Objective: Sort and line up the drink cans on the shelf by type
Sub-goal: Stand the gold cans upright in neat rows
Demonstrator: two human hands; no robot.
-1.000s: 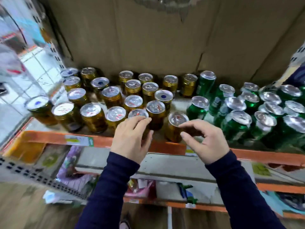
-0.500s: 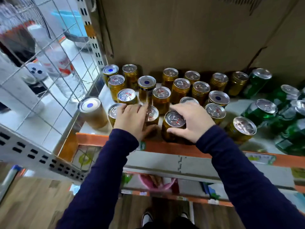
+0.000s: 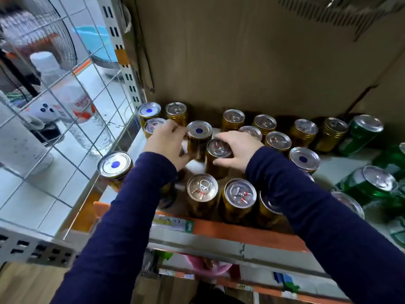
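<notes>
On the orange-edged shelf (image 3: 241, 233), cardboard (image 3: 241, 62) behind, wire mesh (image 3: 73, 73) at left, the left hand (image 3: 166, 143) curls round a blue-dot can (image 3: 199, 131). The right hand (image 3: 238, 148) grips a pull-tab can (image 3: 219, 148).

No word or number readable anywhere. Shelf-edge label (image 3: 173, 223): pale strip, print blurred. Green square (image 3: 189, 226) at its right end carries white upward arrow. Water bottle (image 3: 83, 115) at left: red-and-white label, red characters, perhaps Chinese, too smeared to read. Gold cans (image 3: 199, 131): side print illegible; some lids bear plain blue dot.
</notes>
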